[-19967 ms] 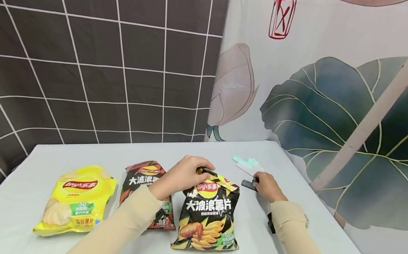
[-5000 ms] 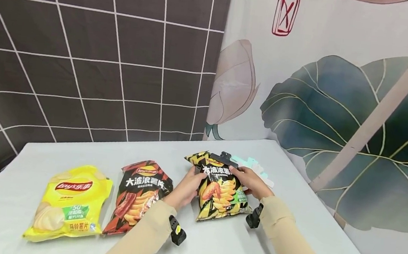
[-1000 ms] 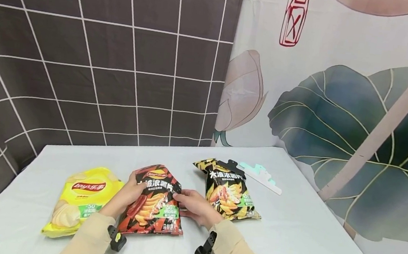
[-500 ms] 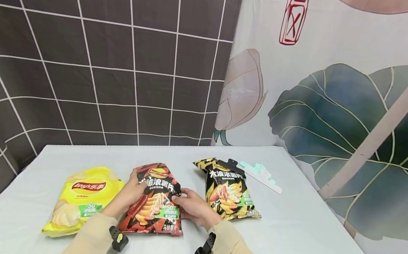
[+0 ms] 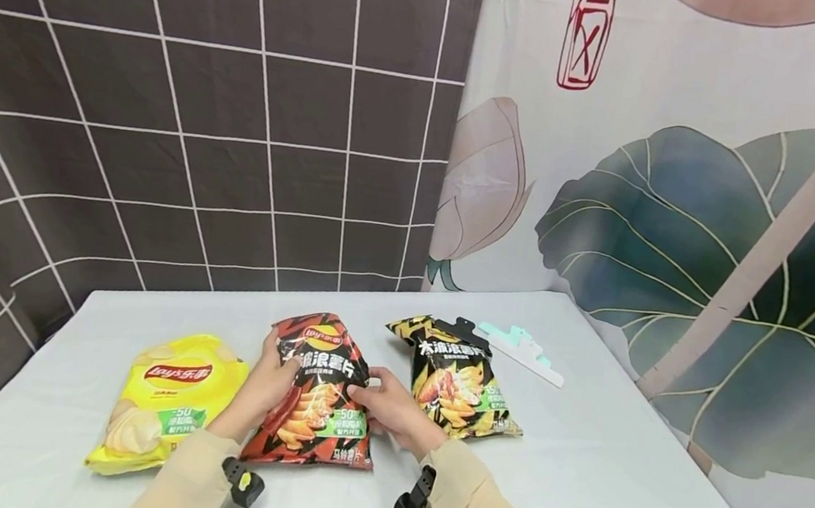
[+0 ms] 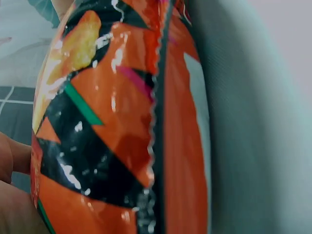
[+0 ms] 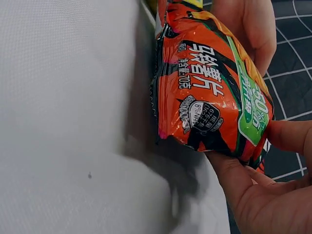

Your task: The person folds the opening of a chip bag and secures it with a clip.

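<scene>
A red-and-black Lay's chip bag (image 5: 319, 399) is held between both hands, its face toward the head camera. My left hand (image 5: 262, 388) grips its left side, thumb over the front. At the right side my right hand (image 5: 400, 411) pinches the bag, thumb on the front and fingers behind, as the right wrist view shows on the chip bag (image 7: 204, 92). The bag's crimped bottom edge hangs close over the white table in that view. To the right lies a black-and-yellow chip bag (image 5: 456, 385), a black clip (image 5: 462, 332) across its folded top.
A yellow Lay's bag (image 5: 172, 395) lies left of the left forearm. Behind the clipped bag, a white clip (image 5: 524, 355) and a mint-green clip (image 5: 516, 335) lie together on the table (image 5: 620, 446). A dark grid cloth (image 5: 276, 147) and a lotus-print cloth (image 5: 681, 235) hang behind.
Earlier the hands worked on the black-and-yellow bag and fitted the black clip; that bag now lies released. Both hands now hold the red-and-black bag, whose top has just risen slightly.
</scene>
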Demonstrator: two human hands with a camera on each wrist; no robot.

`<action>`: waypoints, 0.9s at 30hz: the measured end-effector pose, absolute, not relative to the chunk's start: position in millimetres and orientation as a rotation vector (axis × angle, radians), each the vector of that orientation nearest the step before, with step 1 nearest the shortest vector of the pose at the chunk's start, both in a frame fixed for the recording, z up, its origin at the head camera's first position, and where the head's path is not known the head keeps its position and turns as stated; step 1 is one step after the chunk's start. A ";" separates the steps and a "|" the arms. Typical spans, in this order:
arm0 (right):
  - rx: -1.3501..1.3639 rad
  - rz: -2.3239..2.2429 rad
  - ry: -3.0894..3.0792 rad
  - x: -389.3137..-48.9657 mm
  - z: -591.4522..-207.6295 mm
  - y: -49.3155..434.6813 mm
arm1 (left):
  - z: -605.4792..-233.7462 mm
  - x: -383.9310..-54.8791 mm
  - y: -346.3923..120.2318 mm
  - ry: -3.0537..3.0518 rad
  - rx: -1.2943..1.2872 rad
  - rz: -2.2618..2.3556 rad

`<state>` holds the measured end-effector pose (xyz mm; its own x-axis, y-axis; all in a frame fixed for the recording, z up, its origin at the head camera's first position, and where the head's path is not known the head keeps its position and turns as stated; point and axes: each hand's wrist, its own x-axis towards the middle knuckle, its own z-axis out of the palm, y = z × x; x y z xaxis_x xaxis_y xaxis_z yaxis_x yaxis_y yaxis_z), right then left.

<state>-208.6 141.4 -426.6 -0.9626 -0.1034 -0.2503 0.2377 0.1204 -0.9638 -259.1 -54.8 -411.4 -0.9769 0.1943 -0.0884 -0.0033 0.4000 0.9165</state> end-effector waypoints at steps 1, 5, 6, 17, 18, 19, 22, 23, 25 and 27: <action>0.129 -1.930 2.143 -208.3 -425.5 142.2 | -410.2 -258.7 -54.1 2.472 0.177 1.630; 0.104 -1.952 2.158 -206.7 -421.7 146.0 | -404.2 -255.0 -50.3 2.474 0.172 1.669; 0.098 -1.954 2.165 -206.0 -420.6 147.1 | -402.8 -253.7 -49.0 2.475 0.168 1.680; 0.075 -1.982 2.206 -198.4 -411.6 160.1 | -392.8 -238.3 -38.5 2.431 0.170 1.843; 0.071 -1.984 2.209 -197.7 -410.6 161.5 | -392.1 -237.1 -37.3 2.429 0.168 1.856; 0.070 -1.989 2.209 -196.6 -409.1 162.8 | -391.6 -236.0 -36.0 2.429 0.166 1.867; 0.057 -1.986 2.223 -194.4 -406.8 167.5 | -389.8 -231.8 -31.5 2.426 0.166 1.903; 0.056 -1.987 2.222 -193.6 -405.8 169.1 | -389.5 -230.7 -29.8 2.422 0.163 1.916; 0.050 -1.992 2.222 -191.6 -404.1 172.2 | -388.7 -227.8 -27.1 2.417 0.172 1.943; 0.037 -1.989 2.230 -189.3 -403.1 175.4 | -388.2 -225.2 -24.4 2.400 0.184 1.976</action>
